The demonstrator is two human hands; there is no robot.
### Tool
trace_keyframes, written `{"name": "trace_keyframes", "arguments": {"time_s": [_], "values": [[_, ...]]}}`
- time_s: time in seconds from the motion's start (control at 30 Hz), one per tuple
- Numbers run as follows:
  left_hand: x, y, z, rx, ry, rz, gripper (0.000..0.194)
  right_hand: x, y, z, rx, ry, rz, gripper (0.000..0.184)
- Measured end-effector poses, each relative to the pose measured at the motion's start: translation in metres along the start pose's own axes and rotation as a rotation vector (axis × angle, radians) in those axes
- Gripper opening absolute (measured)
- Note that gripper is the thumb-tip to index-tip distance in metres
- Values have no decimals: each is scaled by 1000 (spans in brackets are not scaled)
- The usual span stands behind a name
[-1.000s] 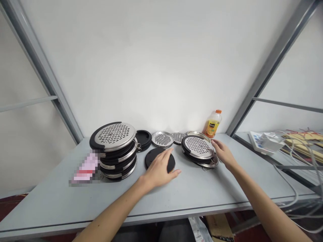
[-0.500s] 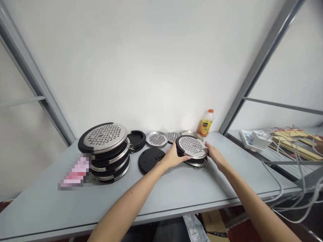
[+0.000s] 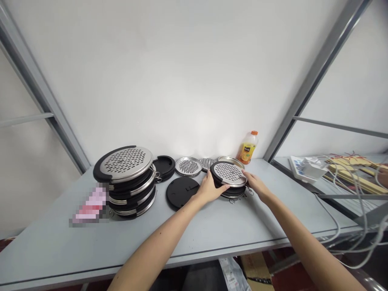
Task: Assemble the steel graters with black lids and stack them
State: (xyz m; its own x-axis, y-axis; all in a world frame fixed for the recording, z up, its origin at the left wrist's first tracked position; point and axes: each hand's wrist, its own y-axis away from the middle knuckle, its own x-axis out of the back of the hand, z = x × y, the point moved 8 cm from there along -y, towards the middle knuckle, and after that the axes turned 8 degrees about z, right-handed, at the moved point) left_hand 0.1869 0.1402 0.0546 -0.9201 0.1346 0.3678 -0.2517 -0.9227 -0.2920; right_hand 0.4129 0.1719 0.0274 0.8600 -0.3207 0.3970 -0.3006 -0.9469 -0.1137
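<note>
The left hand's (image 3: 210,189) and right hand's (image 3: 255,186) fingers grasp opposite edges of the round, silver perforated-metal disc with a black rim (image 3: 230,173), atop a low stack on the grey tabletop (image 3: 212,236); even side pressure should best steady it.

Between the left forearm (image 3: 166,237) and the right forearm (image 3: 303,239), the front of the counter (image 3: 227,230) left passage up to the smaller stack (image 3: 230,173). A narrow gap separated the tall stack (image 3: 129,184) from the black disc (image 3: 182,190), with a black tray (image 3: 163,166) blocking its far end.
</note>
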Motion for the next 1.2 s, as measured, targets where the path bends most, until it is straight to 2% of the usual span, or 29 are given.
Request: {"name": "trace_keyframes", "arguments": {"time_s": [0.07, 0.13, 0.2, 0.3, 0.4, 0.6, 0.7, 0.8, 0.87, 1.0, 1.1, 1.2], "values": [[4, 3, 0, -14, -18, 11, 91, 14, -5, 2, 49, 68, 64, 54], [9, 5, 3, -45, -69, 20, 96, 38, -10, 5, 118, 253, 228, 49], [9, 7, 7, -91, -132, -16, 96, 51, -12, 12, 155, 423, 289, 43], [5, 9, 12, -134, -193, -87, 84, 45, -10, 25, 217, 558, 158, 39], [5, 9, 13, -133, -218, -68, 76, 37, -4, 32, 267, 659, 95, 35], [3, 10, 11, -113, -249, -38, 75, 42, -4, 35, 222, 700, 205, 31], [2, 11, 13, -127, -283, -43, 74, 46, -7, 34, 220, 635, 257, 32], [6, 16, 17, -150, -329, -67, 81, 51, -8, 32, 185, 528, 294, 36], [17, 22, 22, -177, -336, -72, 84, 55, -7, 26, 174, 467, 330, 38], [62, 39, 24, -241, -378, -18, 63, 59, -6, 8, 204, 351, 384, 38], [102, 55, 12, -242, -459, 57, 52, 54, -11, 2, 204, 363, 326, 33], [121, 73, -3, -236, -535, 55, 43, 51, -15, -1, 222, 439, 321, 30]]}}
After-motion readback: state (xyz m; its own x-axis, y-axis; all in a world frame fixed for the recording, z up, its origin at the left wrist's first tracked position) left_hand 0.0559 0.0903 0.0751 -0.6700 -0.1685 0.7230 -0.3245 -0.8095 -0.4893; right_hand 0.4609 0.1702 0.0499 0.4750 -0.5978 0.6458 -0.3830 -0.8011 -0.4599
